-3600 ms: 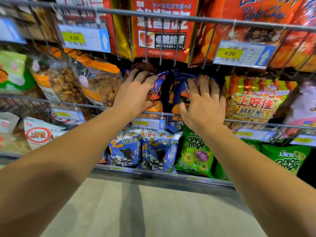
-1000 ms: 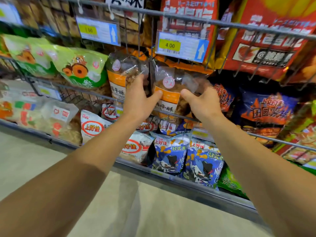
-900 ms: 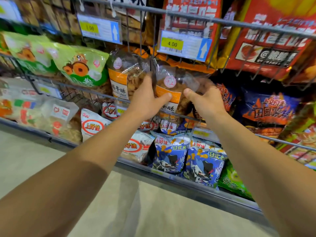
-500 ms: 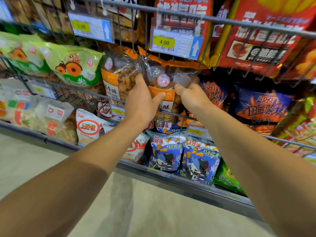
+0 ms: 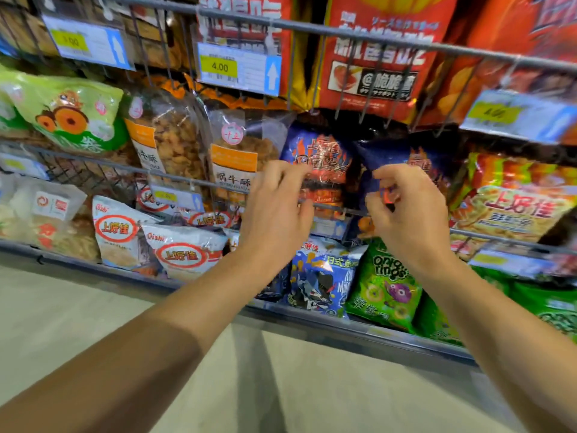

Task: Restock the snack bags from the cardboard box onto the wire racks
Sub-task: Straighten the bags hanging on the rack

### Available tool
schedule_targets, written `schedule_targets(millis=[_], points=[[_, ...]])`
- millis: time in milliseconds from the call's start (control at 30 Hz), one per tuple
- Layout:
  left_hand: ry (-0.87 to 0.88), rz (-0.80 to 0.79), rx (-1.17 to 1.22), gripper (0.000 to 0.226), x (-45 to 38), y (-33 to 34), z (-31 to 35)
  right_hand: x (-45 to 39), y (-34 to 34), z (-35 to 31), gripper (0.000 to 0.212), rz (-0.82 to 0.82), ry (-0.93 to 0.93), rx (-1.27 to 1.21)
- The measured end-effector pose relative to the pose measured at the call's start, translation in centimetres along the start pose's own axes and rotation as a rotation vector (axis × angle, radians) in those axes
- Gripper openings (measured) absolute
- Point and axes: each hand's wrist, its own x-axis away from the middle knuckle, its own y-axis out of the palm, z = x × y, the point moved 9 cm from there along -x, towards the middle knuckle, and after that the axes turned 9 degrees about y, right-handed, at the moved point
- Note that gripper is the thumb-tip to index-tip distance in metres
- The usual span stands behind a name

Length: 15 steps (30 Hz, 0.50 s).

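Snack bags are packed along the wire racks (image 5: 175,178), with two dark blue bags (image 5: 321,160) stood on the middle tier behind its front rail. Nothing is held by the left hand (image 5: 274,210), whose fingers are loosely curled just before the left blue bag. The lower edge of the right blue bag (image 5: 402,164) appears pinched by the right hand (image 5: 409,217), though contact cannot be confirmed.

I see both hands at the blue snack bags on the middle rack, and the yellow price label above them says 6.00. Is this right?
Not quite. In the head view the yellow price label reads 4.00, not 6.00. The rest holds: the left hand and the right hand are at the blue snack bags on the middle rack.
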Motion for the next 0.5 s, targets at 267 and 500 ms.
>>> schedule_targets(millis=[267,500], points=[[-0.007,-0.318,-0.385,0.076,-6.5,7.5,0.6,-4.3,1.5,4.0,0.095,-0.317,0.008,0.424],[-0.026,-0.364,-0.487,0.077,-8.0,9.1,0.0,-3.8,-0.5,3.7,0.072,-0.015,-0.004,0.602]])
